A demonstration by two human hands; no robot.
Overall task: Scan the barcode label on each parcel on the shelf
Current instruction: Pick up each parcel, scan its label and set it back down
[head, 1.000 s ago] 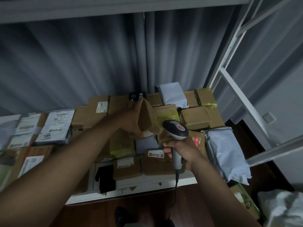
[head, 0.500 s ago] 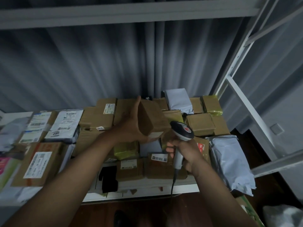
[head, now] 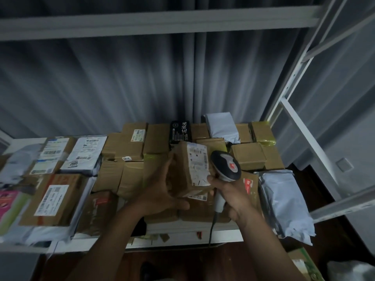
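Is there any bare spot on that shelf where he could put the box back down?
Hardly. The shelf shows bare only along its front lip, below the front row of cardboard parcels. Boxes sit edge to edge, back to the curtain. The likeliest room is under the held parcel, hidden by the left hand.

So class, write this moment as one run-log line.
left hand grips cardboard parcel | label faces up | right hand holds barcode scanner beside label
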